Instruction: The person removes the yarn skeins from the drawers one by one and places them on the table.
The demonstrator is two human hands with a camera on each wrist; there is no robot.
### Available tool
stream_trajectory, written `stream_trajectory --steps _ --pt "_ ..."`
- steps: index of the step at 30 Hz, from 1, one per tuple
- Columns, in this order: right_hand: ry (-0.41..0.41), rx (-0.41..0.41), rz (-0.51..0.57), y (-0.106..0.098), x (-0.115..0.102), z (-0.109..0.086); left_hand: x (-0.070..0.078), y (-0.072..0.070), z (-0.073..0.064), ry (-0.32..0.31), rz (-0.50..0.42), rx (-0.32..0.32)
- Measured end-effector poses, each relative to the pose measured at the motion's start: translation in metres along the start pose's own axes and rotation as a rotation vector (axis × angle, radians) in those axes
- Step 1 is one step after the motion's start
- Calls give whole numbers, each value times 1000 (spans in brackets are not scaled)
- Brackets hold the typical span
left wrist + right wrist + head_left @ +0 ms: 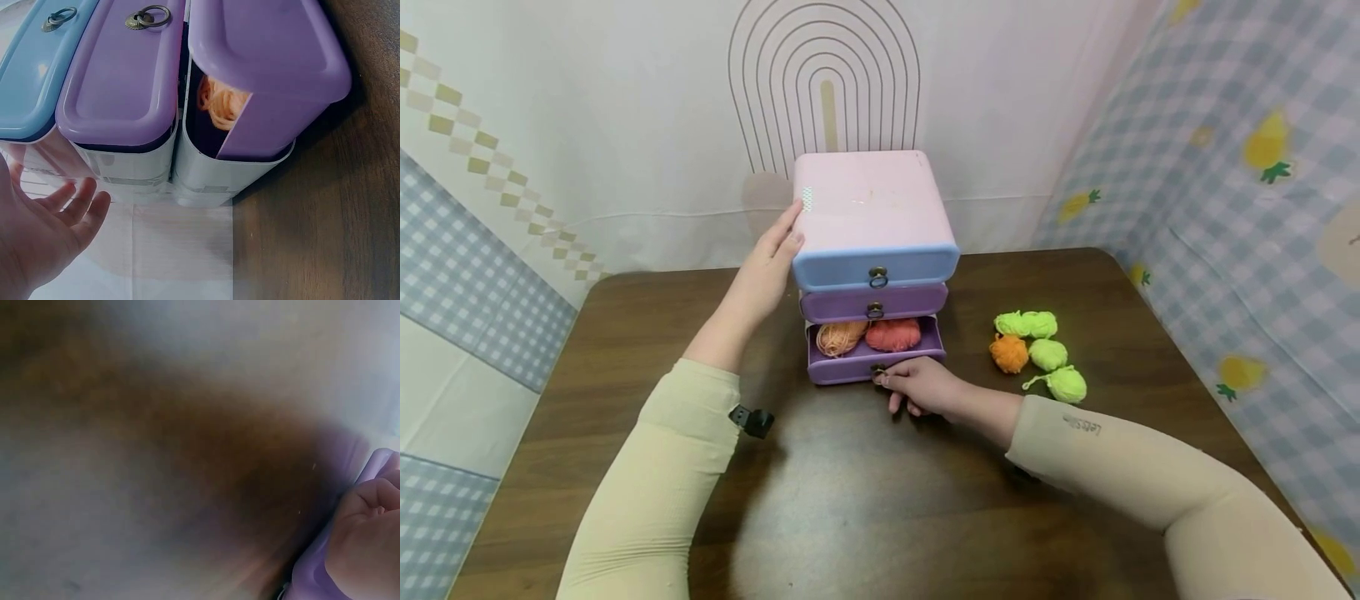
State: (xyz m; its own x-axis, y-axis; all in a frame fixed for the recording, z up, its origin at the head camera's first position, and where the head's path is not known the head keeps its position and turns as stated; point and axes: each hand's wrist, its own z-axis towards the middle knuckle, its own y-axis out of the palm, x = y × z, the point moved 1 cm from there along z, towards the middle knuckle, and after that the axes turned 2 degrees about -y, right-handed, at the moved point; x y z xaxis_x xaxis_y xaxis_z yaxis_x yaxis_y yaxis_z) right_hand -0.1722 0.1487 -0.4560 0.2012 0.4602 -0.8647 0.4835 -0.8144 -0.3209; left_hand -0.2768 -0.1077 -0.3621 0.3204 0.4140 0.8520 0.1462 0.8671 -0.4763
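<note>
A small drawer unit with a pink top has a blue top drawer, a purple middle drawer and a purple bottom drawer. That lowest drawer is pulled out, showing a peach yarn ball and a coral yarn ball inside. My left hand rests against the unit's upper left side, its fingers extended. At the bottom drawer's front, my right hand pinches the metal ring pull between thumb and finger. The ring is mostly covered by the fingertips.
To the right of the unit, several lime-green yarn balls and an orange yarn ball lie grouped on the dark wooden table. A patterned cloth wall rises along the right edge, and a white one behind.
</note>
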Motion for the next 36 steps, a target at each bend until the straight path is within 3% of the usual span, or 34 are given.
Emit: stream_trajectory --steps 19,36 --pt "30 11 11 19 6 -27 1 0 -1 -19 -8 -3" --pt "34 32 43 23 9 -31 3 0 -2 -30 5 0"
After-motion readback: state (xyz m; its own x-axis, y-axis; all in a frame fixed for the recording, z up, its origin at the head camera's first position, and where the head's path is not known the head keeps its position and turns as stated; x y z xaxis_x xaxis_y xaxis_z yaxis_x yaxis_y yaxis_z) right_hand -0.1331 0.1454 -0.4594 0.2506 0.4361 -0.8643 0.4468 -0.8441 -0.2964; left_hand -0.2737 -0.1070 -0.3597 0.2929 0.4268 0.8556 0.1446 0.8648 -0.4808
